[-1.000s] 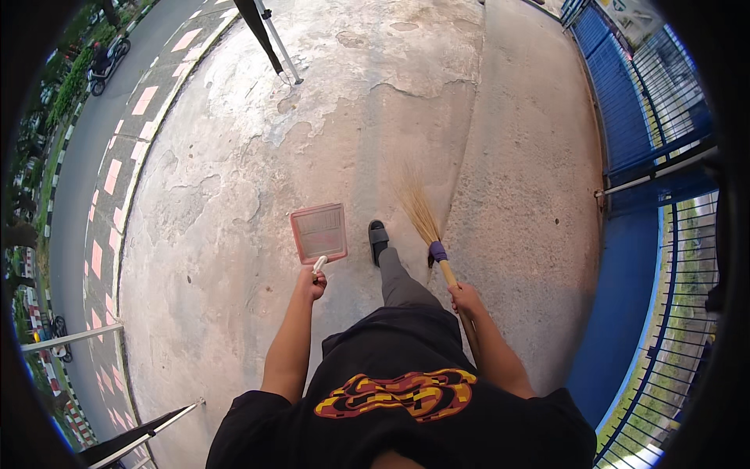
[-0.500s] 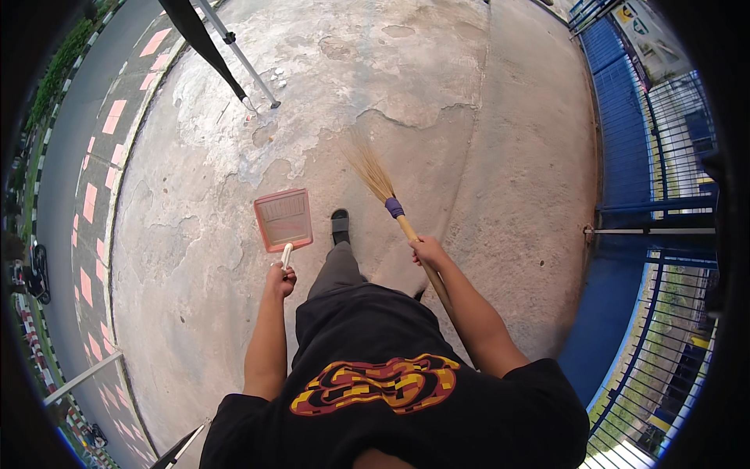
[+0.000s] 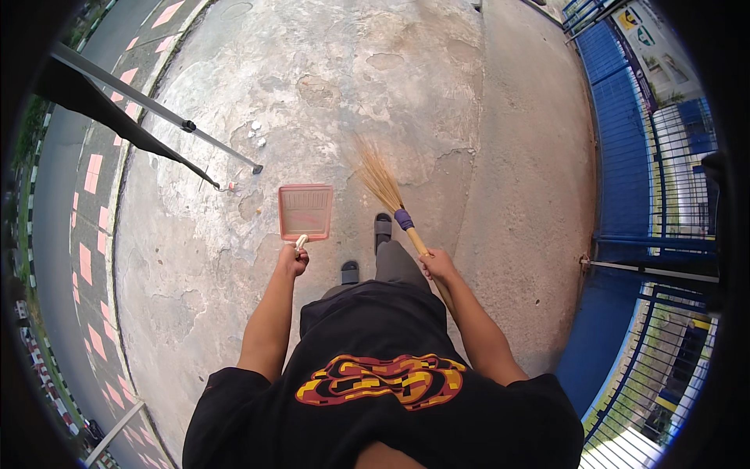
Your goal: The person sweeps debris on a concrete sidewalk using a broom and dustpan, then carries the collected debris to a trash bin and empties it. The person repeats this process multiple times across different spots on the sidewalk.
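My left hand [image 3: 294, 260] is closed around the pale handle of a pink dustpan [image 3: 305, 211], held out ahead of me with its ribbed tray facing up. No litter can be made out in the tray. In my right hand [image 3: 438, 264] is the light wooden handle of a stick broom [image 3: 380, 176], its thin straw bristles fanning forward and to the left. A purple band [image 3: 402, 219] binds the bristles to the handle. The bristle tips lie to the right of the dustpan, apart from it. Whether they touch the ground I cannot tell.
Several white scraps [image 3: 256, 134] lie on the worn concrete [image 3: 328, 141] ahead. A metal pole [image 3: 223, 147] with dark fabric beside it stands ahead left. Blue metal gates [image 3: 625, 148] run along the right; a paved kerb [image 3: 87, 195] and road lie left.
I have stepped forward, so the pole and the white scraps appear nearer. Both feet now show. Dustpan and broom have shifted slightly right in view, still held in the same hands.
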Demonstrator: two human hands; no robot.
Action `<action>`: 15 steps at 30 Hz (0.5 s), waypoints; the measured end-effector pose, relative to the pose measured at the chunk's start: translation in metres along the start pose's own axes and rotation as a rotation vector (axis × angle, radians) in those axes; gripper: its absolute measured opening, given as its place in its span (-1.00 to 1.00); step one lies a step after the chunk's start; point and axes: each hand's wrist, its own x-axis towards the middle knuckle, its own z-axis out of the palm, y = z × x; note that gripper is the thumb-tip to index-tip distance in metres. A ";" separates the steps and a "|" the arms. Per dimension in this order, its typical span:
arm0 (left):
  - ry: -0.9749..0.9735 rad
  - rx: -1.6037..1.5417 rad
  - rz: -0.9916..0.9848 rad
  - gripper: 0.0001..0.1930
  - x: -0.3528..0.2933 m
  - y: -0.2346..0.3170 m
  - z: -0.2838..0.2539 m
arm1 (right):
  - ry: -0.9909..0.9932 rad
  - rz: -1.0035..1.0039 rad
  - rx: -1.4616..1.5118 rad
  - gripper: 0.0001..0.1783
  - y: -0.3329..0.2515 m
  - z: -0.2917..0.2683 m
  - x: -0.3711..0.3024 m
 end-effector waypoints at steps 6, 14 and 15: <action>0.031 -0.091 0.076 -0.79 0.052 0.066 0.147 | -0.046 -0.080 -0.065 -0.78 -0.151 -0.065 0.159; 0.002 -0.241 0.117 -0.77 0.080 0.140 0.290 | -0.122 -0.129 -0.257 -0.75 -0.369 -0.122 0.323; 0.015 -0.262 0.124 -0.77 0.089 0.153 0.304 | -0.136 -0.111 -0.244 -0.75 -0.395 -0.125 0.345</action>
